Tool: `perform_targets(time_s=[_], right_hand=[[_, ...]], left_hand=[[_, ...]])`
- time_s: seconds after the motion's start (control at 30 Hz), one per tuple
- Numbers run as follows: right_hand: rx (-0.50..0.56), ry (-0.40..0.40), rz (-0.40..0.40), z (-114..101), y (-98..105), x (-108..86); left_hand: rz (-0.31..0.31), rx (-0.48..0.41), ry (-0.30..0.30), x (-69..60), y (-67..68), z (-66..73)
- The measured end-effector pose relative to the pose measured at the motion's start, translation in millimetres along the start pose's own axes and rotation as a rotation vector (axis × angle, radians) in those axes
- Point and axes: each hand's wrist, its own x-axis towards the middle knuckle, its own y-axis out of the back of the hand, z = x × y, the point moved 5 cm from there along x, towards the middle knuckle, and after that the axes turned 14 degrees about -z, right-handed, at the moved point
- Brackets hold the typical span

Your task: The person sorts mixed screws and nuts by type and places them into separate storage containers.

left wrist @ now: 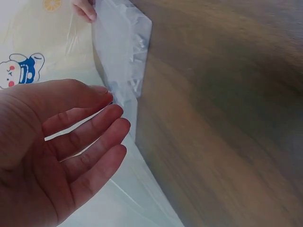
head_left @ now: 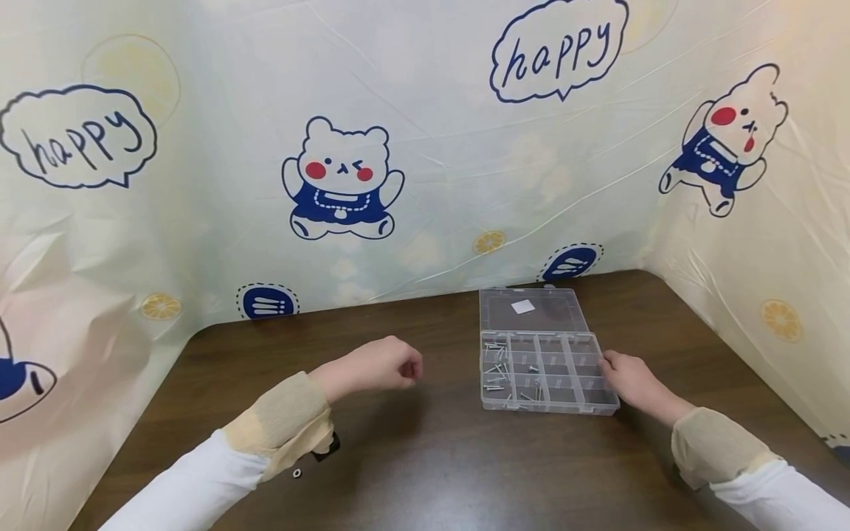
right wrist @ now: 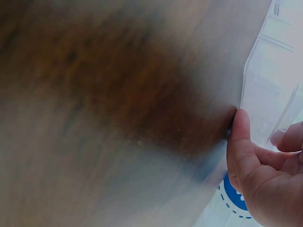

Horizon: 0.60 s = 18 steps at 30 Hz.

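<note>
A clear plastic compartment box (head_left: 551, 406) lies on the table with its lid (head_left: 547, 317) folded back. Silver screws (head_left: 495, 369) fill the left column, and a few more lie in the second. My right hand (head_left: 634, 383) grips the box's right wall; in the right wrist view, a finger (right wrist: 240, 124) presses on the outside with the thumb opposite. Left of the box and above the table hovers my left hand (head_left: 381, 363). Its thumb and index fingertips (left wrist: 105, 91) meet at a tiny dark piece, too small to identify. The other fingers curl loosely.
On the dark wooden table (head_left: 432, 472), a small nut-like ring (head_left: 296, 473) lies near the left forearm. A black object (head_left: 327, 447) shows partly beneath the left cuff. A printed curtain (head_left: 425, 96) surrounds the table's back and sides.
</note>
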Motion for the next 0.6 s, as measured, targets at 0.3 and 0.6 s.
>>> perform_targets(time_s=[0.3,0.6], right_hand=[[0.007,-0.004,-0.011,0,0,-0.4],[0.001,0.002,-0.003,1,0,0.5]], left_hand=[[0.033,0.024,0.002,-32.5,-10.9,-14.7],[0.052,0.016,0.055,-60.6,-25.0,-29.5]])
